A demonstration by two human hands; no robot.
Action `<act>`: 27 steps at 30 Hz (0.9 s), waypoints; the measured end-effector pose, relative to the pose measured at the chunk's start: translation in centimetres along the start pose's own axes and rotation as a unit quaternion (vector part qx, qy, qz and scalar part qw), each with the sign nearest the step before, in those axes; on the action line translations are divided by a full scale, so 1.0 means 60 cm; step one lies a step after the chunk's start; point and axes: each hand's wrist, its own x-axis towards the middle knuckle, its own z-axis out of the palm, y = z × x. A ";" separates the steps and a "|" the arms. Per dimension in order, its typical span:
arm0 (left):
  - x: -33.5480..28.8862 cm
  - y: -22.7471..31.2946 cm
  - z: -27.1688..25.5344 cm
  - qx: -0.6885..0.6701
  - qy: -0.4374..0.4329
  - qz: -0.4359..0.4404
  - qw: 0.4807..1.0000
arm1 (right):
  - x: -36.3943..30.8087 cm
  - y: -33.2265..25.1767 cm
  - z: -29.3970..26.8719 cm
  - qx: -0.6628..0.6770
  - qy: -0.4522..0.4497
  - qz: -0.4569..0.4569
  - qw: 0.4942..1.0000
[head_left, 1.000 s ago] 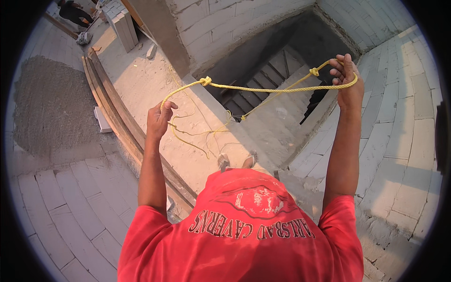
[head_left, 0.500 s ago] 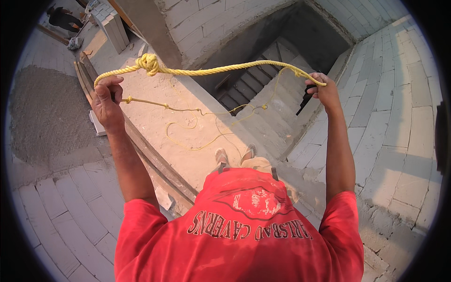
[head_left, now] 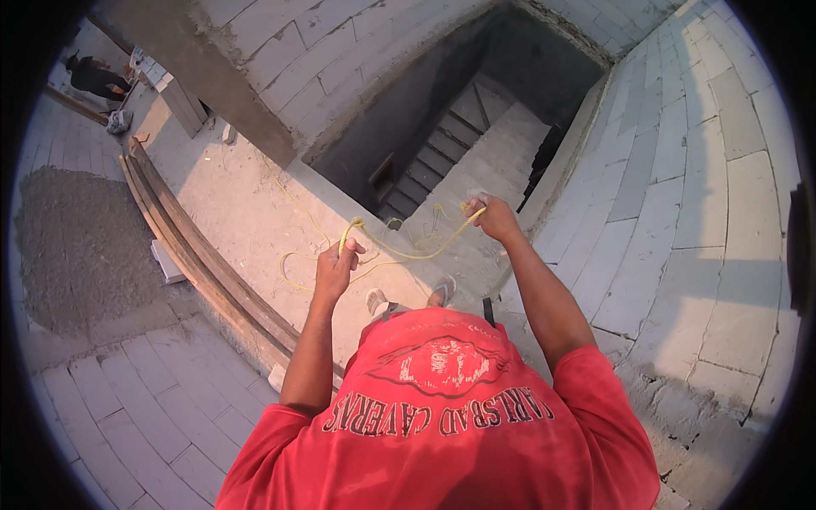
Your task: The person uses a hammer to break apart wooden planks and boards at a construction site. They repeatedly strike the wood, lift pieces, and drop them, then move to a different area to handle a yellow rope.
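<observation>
A yellow rope (head_left: 416,256) hangs in a shallow sag between my two hands, with a knot near the left end. My left hand (head_left: 337,268) closes round the rope just below that knot. Farther right and a little higher, my right hand (head_left: 495,217) pinches the other stretch of it. Thinner yellow line trails down to the concrete floor (head_left: 229,183) in loose curves near my sandalled feet. A small loop of it also shows above the steps, beside my right hand.
Ahead, a stairwell opening (head_left: 399,140) drops to concrete steps (head_left: 472,174). Long wooden boards (head_left: 200,255) lie at left beside a heap of grey sand (head_left: 89,246). A pale block wall (head_left: 671,187) rises at right. Far off at upper left, another person (head_left: 95,78) bends near stacked blocks (head_left: 174,98).
Both hands have come down and closer together, nearer my body. The rope, stretched nearly straight before, now sags between them.
</observation>
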 end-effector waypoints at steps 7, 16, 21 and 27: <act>-0.009 0.040 0.060 0.000 0.051 0.000 0.999 | -0.057 0.194 0.129 -0.191 -0.101 -0.019 0.976; -0.034 0.091 0.012 -0.016 0.118 0.003 0.993 | -0.080 0.302 0.172 0.024 -0.011 0.126 0.992; -0.027 0.053 -0.026 0.021 0.133 -0.005 0.991 | -0.061 0.014 -0.036 0.458 0.117 -0.006 0.881; 0.008 0.013 -0.012 0.014 0.101 -0.016 0.995 | -0.028 -0.023 -0.103 0.368 0.110 0.118 0.916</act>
